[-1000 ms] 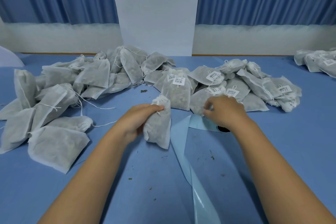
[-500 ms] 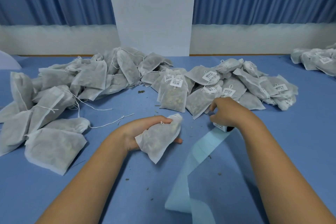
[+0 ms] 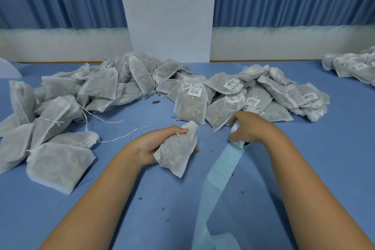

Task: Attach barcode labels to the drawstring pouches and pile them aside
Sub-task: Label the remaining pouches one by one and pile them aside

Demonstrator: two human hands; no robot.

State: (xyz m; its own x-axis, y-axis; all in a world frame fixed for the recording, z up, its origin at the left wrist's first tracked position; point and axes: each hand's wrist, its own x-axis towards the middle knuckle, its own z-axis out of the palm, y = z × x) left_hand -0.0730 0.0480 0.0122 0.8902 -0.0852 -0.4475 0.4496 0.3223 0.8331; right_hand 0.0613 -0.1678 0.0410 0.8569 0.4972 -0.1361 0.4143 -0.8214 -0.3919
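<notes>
White mesh pouch [image 3: 177, 151] sits gripped in my left hand [image 3: 151, 147] at 6 o'clock on the desk [image 3: 334, 148]. Right hand [image 3: 248, 128] pinches the label roll [image 3: 235, 140] at 3 o'clock. Risk: the loose liner [image 3: 219, 172] may tangle, or the label crease.

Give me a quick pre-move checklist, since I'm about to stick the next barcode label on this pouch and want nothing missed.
1. Pouch held firmly in left hand: ok.
2. Pouch face free of an earlier label: ok on the side shown; other side cannot tell.
3. Right hand on the label roll: ok.
4. A label peeled and on the fingertips: cannot tell, hidden by the hand.
5. Backing strip trailing clear of the pouch: ok.
6. Labelled pile has room beyond the hands: ok.
</notes>
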